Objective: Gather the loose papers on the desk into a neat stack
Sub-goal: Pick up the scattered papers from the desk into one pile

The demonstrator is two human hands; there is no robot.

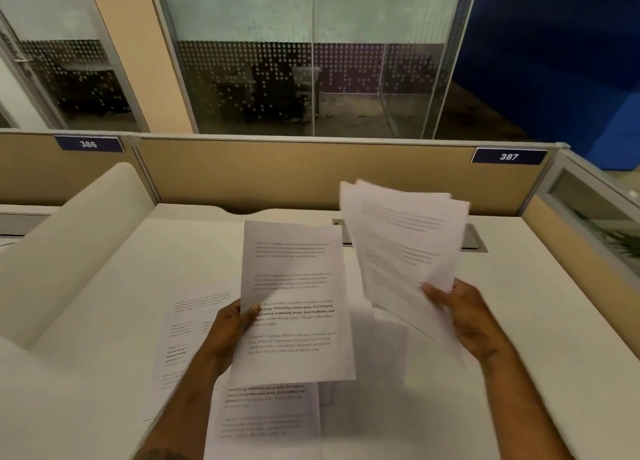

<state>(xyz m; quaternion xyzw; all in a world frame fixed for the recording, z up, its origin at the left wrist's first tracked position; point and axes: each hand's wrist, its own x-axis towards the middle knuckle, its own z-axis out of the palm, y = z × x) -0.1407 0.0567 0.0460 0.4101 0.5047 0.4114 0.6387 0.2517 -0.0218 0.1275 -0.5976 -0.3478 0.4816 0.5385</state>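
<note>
Papers: printed sheets are split three ways — one in our left hand, a bundle in our right, the rest loose on the desk.
Left hand: closed on a single printed sheet, thumb on its front along the left edge, fingers behind; the sheet is lifted above the desk and faces us.
Right hand: gripping a fanned bundle of sheets by its lower right corner; the edges are uneven, the tops splay out, and the bundle is blurred.
Sheets on the desk: one lies flat under our left forearm, another sits nearer us below the raised sheet, and they overlap; more white paper lies between our hands, though we cannot tell how many pieces.
Desk surroundings: a tan partition runs along the far edge — it carries number plates 386 and 387; a grey cable tray shows behind the bundle.
</note>
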